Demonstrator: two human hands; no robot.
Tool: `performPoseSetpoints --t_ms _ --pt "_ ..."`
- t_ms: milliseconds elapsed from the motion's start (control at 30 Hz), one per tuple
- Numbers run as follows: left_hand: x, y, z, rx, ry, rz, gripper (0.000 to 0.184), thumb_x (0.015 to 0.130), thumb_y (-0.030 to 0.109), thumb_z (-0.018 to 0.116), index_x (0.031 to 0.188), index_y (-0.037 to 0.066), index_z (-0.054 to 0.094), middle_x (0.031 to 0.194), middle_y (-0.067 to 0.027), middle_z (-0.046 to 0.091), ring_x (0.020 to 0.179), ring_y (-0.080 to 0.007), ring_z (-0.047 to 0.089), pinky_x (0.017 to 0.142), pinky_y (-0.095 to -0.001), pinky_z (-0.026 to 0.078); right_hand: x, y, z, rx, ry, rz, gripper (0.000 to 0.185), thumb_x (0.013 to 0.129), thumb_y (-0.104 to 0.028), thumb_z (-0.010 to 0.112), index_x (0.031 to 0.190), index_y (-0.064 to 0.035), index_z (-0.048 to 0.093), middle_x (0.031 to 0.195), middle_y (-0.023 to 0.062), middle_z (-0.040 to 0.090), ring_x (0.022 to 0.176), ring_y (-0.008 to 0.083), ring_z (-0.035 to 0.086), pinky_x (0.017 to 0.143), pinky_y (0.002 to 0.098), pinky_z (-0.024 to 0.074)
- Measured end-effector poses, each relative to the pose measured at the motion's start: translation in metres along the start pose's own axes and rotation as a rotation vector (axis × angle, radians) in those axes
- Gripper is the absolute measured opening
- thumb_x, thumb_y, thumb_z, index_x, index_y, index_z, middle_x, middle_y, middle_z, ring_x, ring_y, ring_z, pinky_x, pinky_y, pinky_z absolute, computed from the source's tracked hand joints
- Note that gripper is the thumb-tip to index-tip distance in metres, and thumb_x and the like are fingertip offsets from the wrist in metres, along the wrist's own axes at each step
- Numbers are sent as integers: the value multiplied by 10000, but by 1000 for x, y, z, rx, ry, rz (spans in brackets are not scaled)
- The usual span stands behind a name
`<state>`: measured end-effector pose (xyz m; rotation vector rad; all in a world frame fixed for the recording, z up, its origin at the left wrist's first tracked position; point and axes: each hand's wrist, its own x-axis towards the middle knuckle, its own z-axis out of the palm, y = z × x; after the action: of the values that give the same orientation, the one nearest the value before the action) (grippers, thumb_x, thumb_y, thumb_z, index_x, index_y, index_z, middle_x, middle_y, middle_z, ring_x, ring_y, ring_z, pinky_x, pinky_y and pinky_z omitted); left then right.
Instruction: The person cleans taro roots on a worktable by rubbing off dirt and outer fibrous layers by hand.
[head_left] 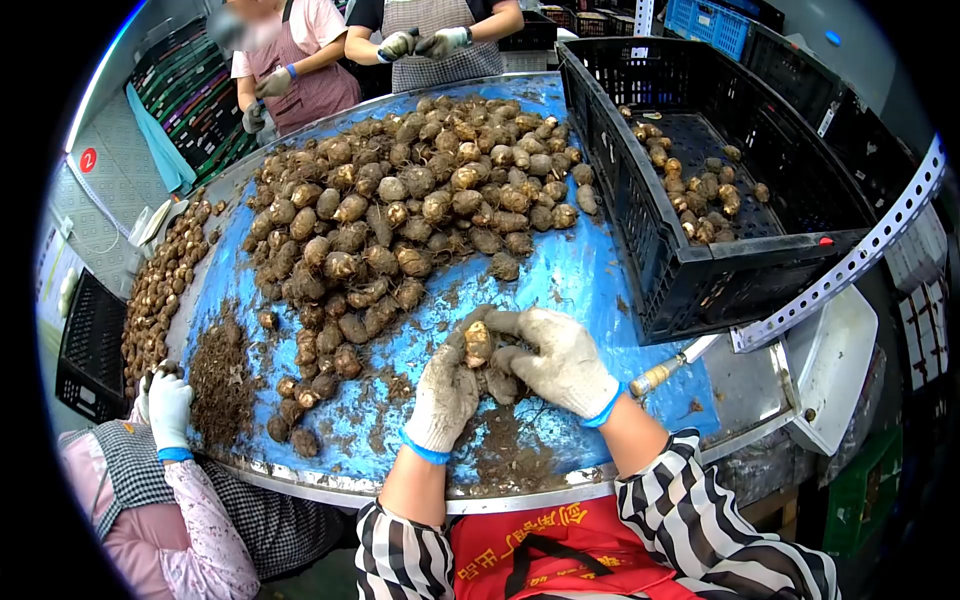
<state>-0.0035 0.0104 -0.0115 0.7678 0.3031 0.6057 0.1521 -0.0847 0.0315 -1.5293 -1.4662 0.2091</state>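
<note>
Both my hands wear dirty white work gloves with blue cuffs and meet over the near part of the blue-covered table [590, 285]. Between them is a taro corm [478, 344], brown with a pale patch. My left hand [446, 388] is closed around its left side. My right hand [553, 362] has its fingers bent against the corm from the right. Beneath the fingers is another dark, muddy lump, partly hidden. A big heap of muddy taro corms [390, 190] lies beyond my hands. Loose soil [515, 455] is scattered just below them.
A black crate [690, 262] with some corms stands at the right. A wooden-handled knife [660, 376] lies below it. Two gloved co-workers stand across the table; another works at the left by a soil pile [222, 385] and more corms [160, 290]. A perforated metal bar [850, 270] slants at right.
</note>
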Motion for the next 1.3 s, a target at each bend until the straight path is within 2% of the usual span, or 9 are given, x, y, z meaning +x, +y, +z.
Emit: performPoseSetpoints --t_ms 300,500,533,667,833,900,1000,1100,1300 --pt "1 -4 -5 444 69 43 627 1005 413 599 1459 2 466 1249 -98 640 1072 -175 631 904 -305 530 -12 1 16 -188 52 -13 183 799 -81 679 971 -37 720 846 165 682 800 367 673 723 438 543" --pt "-6 -10 3 230 75 -149 575 1024 336 574 1470 -4 442 1155 -92 661 978 -151 636 790 -277 553 -2 8 8 -24 68 198 213 849 -19 589 1017 -23 720 930 181 714 844 319 708 761 381 558" --pt "4 -18 3 117 282 -119 545 1031 374 506 1401 -26 487 958 -134 682 722 -202 673 603 -332 574 -2 11 8 -12 67 213 219 853 -16 586 1028 -23 719 933 177 715 847 314 709 769 376 557" --pt "-3 -1 -1 -197 -99 -194 659 995 498 466 1419 -5 479 894 -198 682 643 -286 665 525 -361 556 1 15 4 7 133 160 268 857 5 574 1088 -16 708 970 165 714 870 280 702 810 355 550" --pt "-4 1 7 -220 161 -171 652 1000 502 467 1446 27 454 964 -185 694 717 -272 680 557 -341 563 4 9 -15 185 -72 239 292 821 8 635 1106 3 701 1035 165 695 935 257 679 846 364 543" --pt "-1 -2 5 -188 153 -144 668 1000 520 486 1443 20 457 1031 -176 693 769 -265 689 596 -347 580 5 -5 -6 104 -13 73 331 769 -36 727 1098 -12 706 978 148 688 913 281 681 824 389 547" --pt "-2 2 -7 -62 -181 -107 565 1010 428 570 1409 34 493 1120 -146 678 868 -258 694 712 -392 598 -3 7 2 -212 -76 -159 318 747 -71 762 1060 -31 721 931 142 686 852 306 679 750 410 537" --pt "2 -7 4 74 84 -24 607 996 452 597 1414 25 490 1087 -123 689 838 -217 693 702 -351 592 -5 6 11 -79 77 -164 233 763 -60 749 993 -30 727 873 143 680 780 299 671 702 408 527" --pt "-5 5 3 40 -127 -111 814 929 565 610 1468 -16 424 812 -165 695 591 -210 671 489 -294 537 4 19 -8 70 34 307 317 825 6 613 1111 -68 728 1032 133 724 932 272 708 874 377 558"
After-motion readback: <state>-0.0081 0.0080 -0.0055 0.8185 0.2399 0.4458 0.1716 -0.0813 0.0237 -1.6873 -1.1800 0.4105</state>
